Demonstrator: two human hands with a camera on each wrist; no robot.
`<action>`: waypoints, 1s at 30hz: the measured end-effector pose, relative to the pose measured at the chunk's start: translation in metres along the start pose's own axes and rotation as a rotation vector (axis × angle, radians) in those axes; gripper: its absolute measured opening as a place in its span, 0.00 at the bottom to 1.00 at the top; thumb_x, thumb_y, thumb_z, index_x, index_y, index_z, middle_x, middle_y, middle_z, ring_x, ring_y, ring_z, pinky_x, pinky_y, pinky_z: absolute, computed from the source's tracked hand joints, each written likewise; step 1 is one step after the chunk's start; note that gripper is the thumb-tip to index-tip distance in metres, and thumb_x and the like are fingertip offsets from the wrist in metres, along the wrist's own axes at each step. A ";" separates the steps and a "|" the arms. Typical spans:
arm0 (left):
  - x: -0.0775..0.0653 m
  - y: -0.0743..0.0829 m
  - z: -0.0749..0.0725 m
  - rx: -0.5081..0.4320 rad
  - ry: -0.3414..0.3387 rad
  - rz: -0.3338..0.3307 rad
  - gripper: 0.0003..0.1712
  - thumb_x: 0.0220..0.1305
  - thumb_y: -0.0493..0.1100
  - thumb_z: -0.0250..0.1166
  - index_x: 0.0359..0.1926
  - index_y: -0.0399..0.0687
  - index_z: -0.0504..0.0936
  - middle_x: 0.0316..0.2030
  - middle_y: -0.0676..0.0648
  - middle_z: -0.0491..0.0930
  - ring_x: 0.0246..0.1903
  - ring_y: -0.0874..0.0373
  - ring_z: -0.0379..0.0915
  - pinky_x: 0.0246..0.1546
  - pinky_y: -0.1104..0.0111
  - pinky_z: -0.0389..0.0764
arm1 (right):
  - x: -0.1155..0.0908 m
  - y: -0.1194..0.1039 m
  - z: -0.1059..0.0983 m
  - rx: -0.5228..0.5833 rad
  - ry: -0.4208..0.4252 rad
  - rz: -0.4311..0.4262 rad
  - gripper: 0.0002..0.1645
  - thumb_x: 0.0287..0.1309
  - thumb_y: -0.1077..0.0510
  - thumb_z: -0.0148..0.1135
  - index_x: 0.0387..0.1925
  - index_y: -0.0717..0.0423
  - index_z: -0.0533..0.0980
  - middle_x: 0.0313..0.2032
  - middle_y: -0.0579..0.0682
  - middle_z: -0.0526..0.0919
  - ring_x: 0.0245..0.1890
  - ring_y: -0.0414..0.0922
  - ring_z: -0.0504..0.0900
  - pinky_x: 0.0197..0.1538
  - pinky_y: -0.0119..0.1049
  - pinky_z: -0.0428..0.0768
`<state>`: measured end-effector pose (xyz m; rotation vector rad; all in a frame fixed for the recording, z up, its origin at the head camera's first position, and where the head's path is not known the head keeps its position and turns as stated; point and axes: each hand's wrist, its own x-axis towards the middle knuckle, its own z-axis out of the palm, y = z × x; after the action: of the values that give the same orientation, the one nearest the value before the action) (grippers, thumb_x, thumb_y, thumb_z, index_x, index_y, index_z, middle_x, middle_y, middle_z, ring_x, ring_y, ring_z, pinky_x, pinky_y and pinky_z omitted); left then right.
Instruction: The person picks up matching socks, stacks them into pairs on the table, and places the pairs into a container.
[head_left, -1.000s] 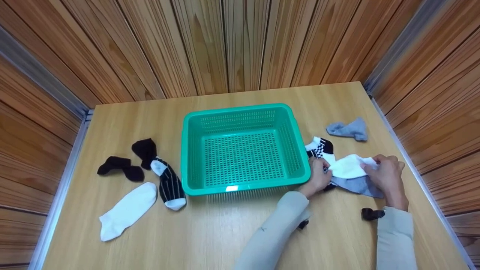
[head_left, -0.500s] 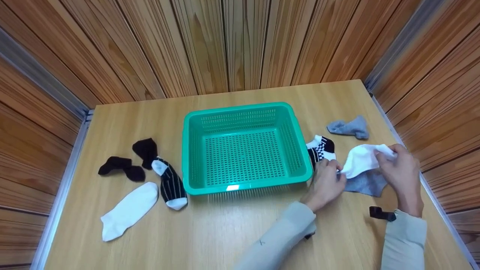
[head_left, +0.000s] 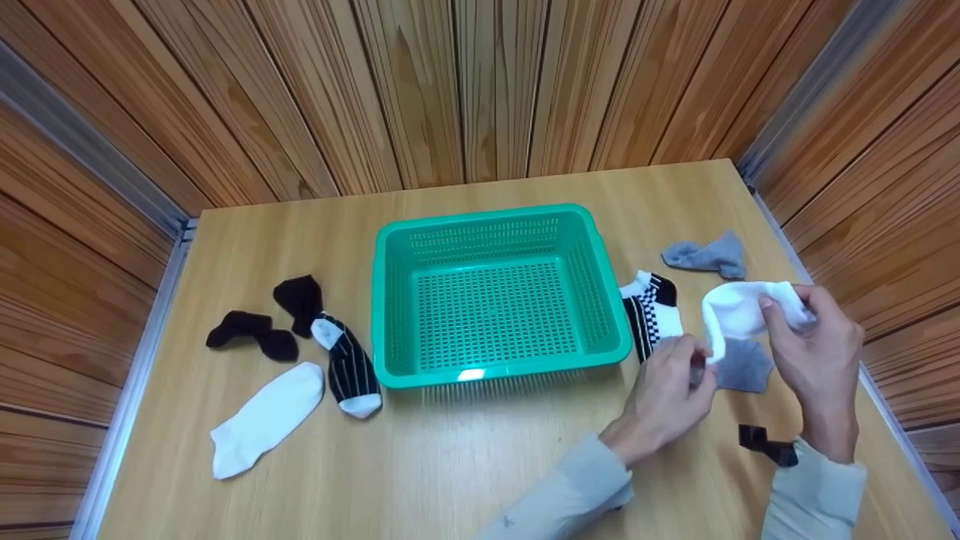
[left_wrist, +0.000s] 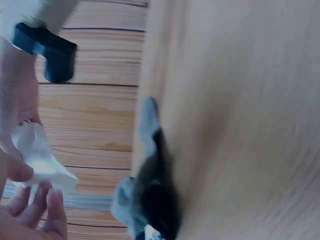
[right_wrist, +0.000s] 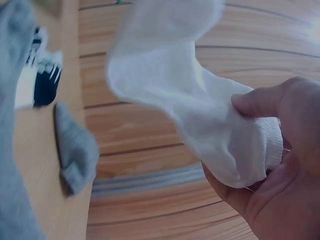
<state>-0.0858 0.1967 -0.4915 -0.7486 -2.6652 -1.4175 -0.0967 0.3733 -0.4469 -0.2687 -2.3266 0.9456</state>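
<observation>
A white sock [head_left: 739,304] is held up off the table between both hands, bent in the middle. My left hand [head_left: 669,394] pinches its toe end between thumb and fingers. At the ribbed cuff, my right hand [head_left: 825,349] grips the sock with the thumb on top, plain in the right wrist view. Below it on the table lies a grey sock [head_left: 744,367], partly covered from sight. Left of that, a black-and-white checkered sock [head_left: 654,309] lies beside the basket, its near end behind my left hand. Another grey sock [right_wrist: 77,150] lies farther back.
A green perforated basket [head_left: 495,375] stands mid-table, nothing inside. To its left lie dark socks [head_left: 300,300], a striped black sock [head_left: 351,371] and a flat white sock [head_left: 266,420]. Wood-panelled walls [head_left: 427,90] enclose the back and sides.
Both hands have lifted the white sock off the grey sock, moving it right. The right hand has shifted outward and the sock now bends. More of the checkered sock shows.
</observation>
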 end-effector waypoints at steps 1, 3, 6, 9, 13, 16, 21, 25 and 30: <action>-0.006 0.001 -0.006 -0.042 0.001 0.019 0.08 0.76 0.43 0.63 0.53 0.55 0.78 0.48 0.57 0.83 0.47 0.75 0.76 0.47 0.90 0.73 | -0.002 -0.005 0.001 0.020 -0.002 -0.009 0.16 0.62 0.65 0.72 0.50 0.69 0.83 0.39 0.31 0.87 0.36 0.15 0.74 0.42 0.12 0.69; -0.017 0.001 -0.020 -0.107 0.005 0.052 0.09 0.74 0.40 0.64 0.52 0.52 0.78 0.47 0.55 0.84 0.47 0.74 0.78 0.47 0.90 0.74 | -0.007 -0.012 0.002 0.059 -0.024 -0.012 0.15 0.61 0.66 0.73 0.48 0.68 0.84 0.37 0.18 0.80 0.33 0.20 0.76 0.38 0.14 0.69; -0.034 -0.002 -0.042 -0.182 -0.003 0.059 0.09 0.71 0.36 0.65 0.50 0.48 0.78 0.46 0.51 0.86 0.45 0.74 0.80 0.46 0.89 0.76 | -0.014 -0.021 0.001 0.082 -0.103 0.020 0.14 0.63 0.64 0.72 0.48 0.66 0.84 0.34 0.19 0.79 0.31 0.27 0.76 0.35 0.18 0.70; -0.050 -0.012 -0.064 -0.238 -0.016 0.049 0.09 0.69 0.34 0.65 0.49 0.45 0.78 0.45 0.48 0.88 0.40 0.73 0.80 0.42 0.86 0.79 | -0.020 -0.023 -0.002 0.063 -0.215 0.095 0.14 0.67 0.58 0.70 0.50 0.62 0.82 0.33 0.24 0.79 0.32 0.31 0.77 0.35 0.21 0.73; -0.073 -0.032 -0.094 -0.317 -0.038 -0.036 0.09 0.68 0.32 0.65 0.46 0.45 0.78 0.42 0.46 0.88 0.36 0.73 0.78 0.38 0.82 0.81 | -0.035 -0.023 -0.001 0.071 -0.383 0.138 0.14 0.71 0.58 0.67 0.52 0.63 0.80 0.34 0.29 0.82 0.34 0.31 0.80 0.36 0.23 0.78; -0.090 -0.045 -0.114 -0.402 -0.065 -0.154 0.08 0.67 0.32 0.65 0.43 0.47 0.77 0.41 0.48 0.87 0.37 0.74 0.77 0.40 0.78 0.82 | -0.047 -0.024 0.005 0.132 -0.488 0.141 0.11 0.69 0.63 0.66 0.50 0.65 0.81 0.34 0.33 0.84 0.33 0.32 0.82 0.36 0.26 0.81; -0.115 -0.063 -0.142 -0.479 -0.048 -0.260 0.10 0.62 0.29 0.62 0.41 0.46 0.77 0.40 0.49 0.84 0.39 0.68 0.78 0.41 0.75 0.81 | -0.066 -0.036 0.020 0.175 -0.674 0.154 0.09 0.69 0.63 0.67 0.48 0.61 0.82 0.34 0.37 0.86 0.33 0.33 0.83 0.38 0.28 0.82; -0.136 -0.083 -0.164 -0.444 -0.077 -0.330 0.14 0.61 0.28 0.61 0.47 0.44 0.79 0.39 0.46 0.84 0.38 0.65 0.77 0.40 0.75 0.79 | -0.088 -0.046 0.041 0.263 -0.846 0.163 0.11 0.70 0.60 0.67 0.48 0.63 0.81 0.38 0.49 0.86 0.34 0.33 0.84 0.38 0.30 0.83; -0.150 -0.113 -0.181 -0.331 -0.239 -0.507 0.20 0.66 0.35 0.62 0.58 0.45 0.82 0.42 0.49 0.84 0.38 0.62 0.76 0.42 0.70 0.78 | -0.114 -0.052 0.070 0.367 -0.980 0.234 0.16 0.69 0.57 0.68 0.49 0.66 0.79 0.40 0.56 0.86 0.31 0.35 0.85 0.33 0.32 0.85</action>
<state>-0.0362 -0.0591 -0.5105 -0.2639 -2.9832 -2.0390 -0.0468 0.2511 -0.5028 0.1224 -2.9103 1.9150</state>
